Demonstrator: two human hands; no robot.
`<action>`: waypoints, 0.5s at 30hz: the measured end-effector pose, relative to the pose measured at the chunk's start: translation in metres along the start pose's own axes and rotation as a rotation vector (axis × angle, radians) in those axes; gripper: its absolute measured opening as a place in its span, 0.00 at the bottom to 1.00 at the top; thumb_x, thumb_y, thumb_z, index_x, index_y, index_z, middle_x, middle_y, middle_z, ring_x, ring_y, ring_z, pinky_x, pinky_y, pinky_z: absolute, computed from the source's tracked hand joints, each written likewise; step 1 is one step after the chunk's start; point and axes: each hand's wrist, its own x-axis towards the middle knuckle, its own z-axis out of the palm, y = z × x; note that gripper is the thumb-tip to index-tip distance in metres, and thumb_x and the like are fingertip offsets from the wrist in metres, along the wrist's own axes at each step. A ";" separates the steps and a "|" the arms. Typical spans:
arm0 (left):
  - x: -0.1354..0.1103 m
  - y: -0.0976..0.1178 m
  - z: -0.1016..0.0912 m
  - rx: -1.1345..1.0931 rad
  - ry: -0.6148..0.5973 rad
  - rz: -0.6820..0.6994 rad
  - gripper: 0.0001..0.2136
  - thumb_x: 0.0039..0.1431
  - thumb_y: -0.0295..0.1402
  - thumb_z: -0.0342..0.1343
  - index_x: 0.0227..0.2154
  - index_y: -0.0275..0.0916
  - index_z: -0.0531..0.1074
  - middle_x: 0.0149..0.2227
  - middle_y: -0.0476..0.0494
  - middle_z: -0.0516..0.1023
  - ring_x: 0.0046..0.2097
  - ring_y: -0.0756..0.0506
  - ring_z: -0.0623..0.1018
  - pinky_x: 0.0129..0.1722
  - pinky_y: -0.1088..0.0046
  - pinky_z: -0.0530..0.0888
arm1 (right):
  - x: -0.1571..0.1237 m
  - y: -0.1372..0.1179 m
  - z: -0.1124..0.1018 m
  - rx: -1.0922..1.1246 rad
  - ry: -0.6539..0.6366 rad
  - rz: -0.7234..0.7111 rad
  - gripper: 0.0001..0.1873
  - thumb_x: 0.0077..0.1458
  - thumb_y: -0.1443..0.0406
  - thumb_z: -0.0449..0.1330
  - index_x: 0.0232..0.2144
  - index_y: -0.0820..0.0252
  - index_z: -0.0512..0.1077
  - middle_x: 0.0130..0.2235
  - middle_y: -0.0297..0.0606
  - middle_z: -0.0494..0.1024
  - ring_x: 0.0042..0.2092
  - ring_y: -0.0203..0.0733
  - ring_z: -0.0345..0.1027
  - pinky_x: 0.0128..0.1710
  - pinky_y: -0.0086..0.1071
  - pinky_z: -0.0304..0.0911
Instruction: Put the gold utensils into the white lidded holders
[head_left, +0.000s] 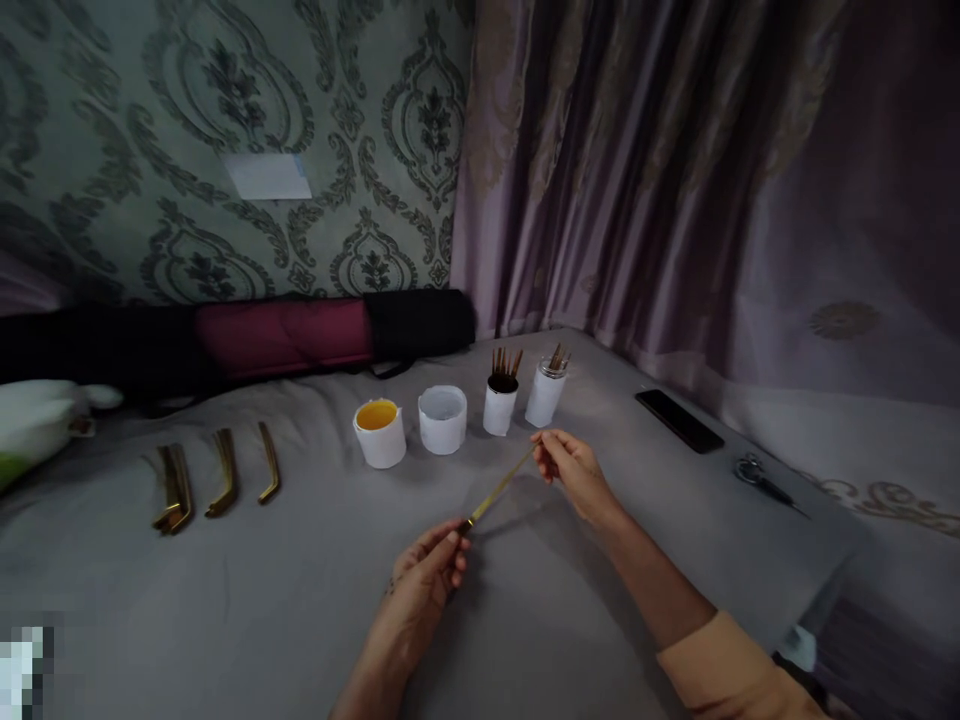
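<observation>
A slim gold-coloured stick (501, 487) slants between my two hands, above the grey cloth. My left hand (429, 578) has its lower end pinched between thumb and fingers, which hide the tip. The upper end is between the thumb and fingertips of my right hand (571, 468). Just behind the right hand stand a dark-mouthed, white-wrapped cup (499, 412) and a white-wrapped glass jar (544, 402), both holding thin brown sticks. Left of these are a white-wrapped cup with a greyish inside (442, 432) and another with a yellow-orange inside (381, 442).
At the left lie a gold bundle (174, 495), a smaller gold group (223, 475) and one bent gold piece (269, 465). A black phone (679, 420) and a dark-handled tool (765, 482) are at the right. A black-and-maroon roll (285, 338) lies along the wall.
</observation>
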 end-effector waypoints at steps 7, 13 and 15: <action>0.000 0.004 -0.006 -0.098 -0.024 -0.021 0.10 0.49 0.25 0.57 0.37 0.33 0.72 0.29 0.44 0.72 0.26 0.55 0.70 0.24 0.82 0.67 | 0.013 -0.020 -0.025 -0.024 0.078 -0.032 0.16 0.46 0.54 0.56 0.28 0.62 0.69 0.23 0.34 0.67 0.21 0.30 0.57 0.17 0.25 0.51; 0.001 0.006 -0.011 -0.140 -0.032 -0.025 0.11 0.50 0.27 0.56 0.39 0.32 0.71 0.30 0.45 0.71 0.26 0.56 0.69 0.24 0.82 0.68 | 0.027 -0.057 -0.053 -0.050 0.191 -0.176 0.13 0.46 0.57 0.57 0.27 0.62 0.70 0.23 0.33 0.67 0.21 0.29 0.58 0.17 0.24 0.52; 0.001 0.006 -0.012 -0.145 -0.041 -0.026 0.12 0.50 0.27 0.56 0.40 0.33 0.71 0.31 0.45 0.70 0.27 0.56 0.69 0.25 0.82 0.68 | 0.032 -0.070 -0.060 -0.059 0.222 -0.230 0.12 0.46 0.57 0.57 0.27 0.62 0.70 0.22 0.33 0.67 0.20 0.29 0.58 0.16 0.24 0.52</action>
